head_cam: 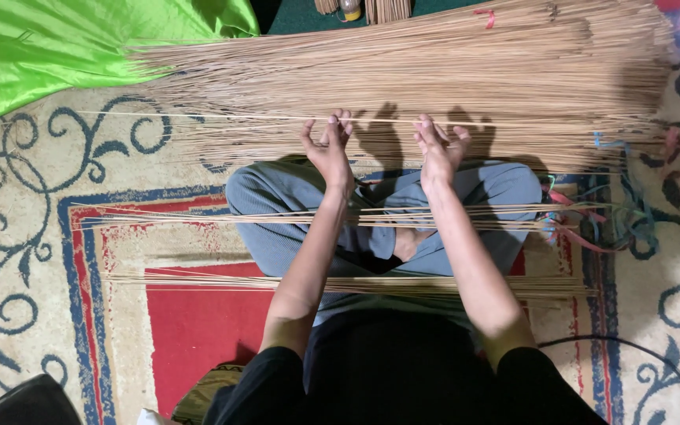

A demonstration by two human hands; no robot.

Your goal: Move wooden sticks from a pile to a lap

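1. A single thin stick (198,116) is held horizontally between the left hand (329,145) and the right hand (438,145). It is pinched at the fingertips of each hand, with the palms turned upward.
2. The stick is kept raised just in front of the large heap of sticks (434,71), apparently so that it is kept apart from the mass.
3. Two smaller bundles are noted: one (159,216) laid across the crossed legs (293,197), another (198,281) nearer the body. Both lie parallel to the heap, which suggests sorted lots.
4. Coloured ribbons (615,220) lie at the right of the patterned carpet (25,236), beside the bundle ends.
5. A green cloth (41,47) lies at upper left, untouched.
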